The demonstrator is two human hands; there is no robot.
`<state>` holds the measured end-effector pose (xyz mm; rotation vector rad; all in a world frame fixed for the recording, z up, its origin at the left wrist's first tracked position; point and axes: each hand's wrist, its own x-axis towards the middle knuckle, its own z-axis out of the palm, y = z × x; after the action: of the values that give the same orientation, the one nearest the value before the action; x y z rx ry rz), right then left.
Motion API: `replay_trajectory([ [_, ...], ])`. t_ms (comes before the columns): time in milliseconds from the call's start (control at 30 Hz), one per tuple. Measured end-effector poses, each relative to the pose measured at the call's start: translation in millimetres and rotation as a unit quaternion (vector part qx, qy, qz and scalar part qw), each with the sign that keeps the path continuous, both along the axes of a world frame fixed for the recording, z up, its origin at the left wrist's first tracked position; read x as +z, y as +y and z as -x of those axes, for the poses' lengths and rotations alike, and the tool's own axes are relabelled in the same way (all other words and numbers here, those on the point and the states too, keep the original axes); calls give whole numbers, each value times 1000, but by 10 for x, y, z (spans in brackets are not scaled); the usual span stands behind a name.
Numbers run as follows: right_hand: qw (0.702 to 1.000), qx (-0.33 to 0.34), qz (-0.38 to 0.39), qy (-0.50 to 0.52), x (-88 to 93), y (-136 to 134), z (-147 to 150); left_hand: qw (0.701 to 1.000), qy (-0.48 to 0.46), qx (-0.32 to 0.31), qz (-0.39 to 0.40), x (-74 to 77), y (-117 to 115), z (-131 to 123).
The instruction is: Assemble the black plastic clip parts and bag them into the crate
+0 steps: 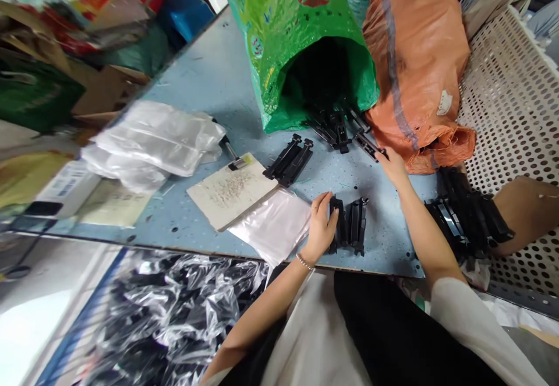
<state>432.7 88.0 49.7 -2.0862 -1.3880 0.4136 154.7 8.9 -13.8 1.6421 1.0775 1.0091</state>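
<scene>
From here the **blue speckled bench** (209,83) runs out ahead of the person, its near edge crossing just in front of their lap. The open stretch of bench lies mostly between the two hands and along the far side, beyond the loose items.

The person leans over with both forearms out. The **left hand** (321,226), a **beaded bracelet** (304,261) at its wrist, stands curled on its side against a **pair of black plastic parts** (349,226). The fingers touch them, though I can't tell if they're actually gripping. The **right hand** (393,165) reaches further out, its fingertips pinched closed on a **black plastic part** (370,146) at the foot of the sacks.

A **green woven sack** (305,42) lies with its mouth open towards the hands, with **spilled black parts** (334,130) at the opening, and an **orange woven sack** (414,66) sits tied beside it. Another **black pair** (288,159) lies apart on the bench. Next to it are a **pale board** (231,191) dusted with **granules** (231,188), a **flat clear bag** (273,226) touching the left hand, and **white plastic bags** (148,147). A **clear bag of black parts** (166,316) sits below the bench edge, and a **black heap** (467,217) rests against a **white perforated crate** (510,112).
</scene>
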Motion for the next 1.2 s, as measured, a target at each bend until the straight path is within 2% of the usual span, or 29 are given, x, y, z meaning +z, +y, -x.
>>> replay_trajectory([
  [67,994,8,-44,104,43,-482,135,986,-129,-36,98,149,67,-144],
  [133,985,44,-64,153,93,-951,392,939,-265,-73,206,321,136,-315],
  [200,981,105,-60,152,164,-1307,669,887,-353,-90,286,495,183,-424],
  [267,980,150,-92,93,250,-1484,851,866,-369,-98,323,652,184,-424],
  [333,976,158,-151,2,320,-1472,892,871,-342,-105,338,782,138,-331],
  [400,963,166,-196,-85,339,-1317,827,869,-313,-115,366,889,60,-204],
  [533,919,291,-211,-162,231,-870,667,803,-312,-170,479,1060,-108,-34],
  [600,912,323,-190,-168,184,-696,660,780,-316,-185,508,1113,-162,-13],
  [700,913,308,-169,-206,205,-575,737,795,-309,-148,501,1130,-172,-14],
  [833,897,252,-268,-246,282,-723,941,828,-321,-56,457,1084,-62,11],
  [900,874,283,-313,-241,263,-913,1077,829,-336,-29,447,1067,-2,31],
  [1000,838,353,-343,-233,163,-1225,1296,828,-342,-39,442,1042,32,39],
  [1033,836,362,-341,-230,126,-1306,1360,836,-337,-38,433,1022,31,40],
  [1100,851,368,-305,-218,68,-1388,1447,870,-311,3,382,936,27,60],
  [1200,880,404,-194,-154,26,-1215,1395,922,-253,112,273,680,33,156],
])
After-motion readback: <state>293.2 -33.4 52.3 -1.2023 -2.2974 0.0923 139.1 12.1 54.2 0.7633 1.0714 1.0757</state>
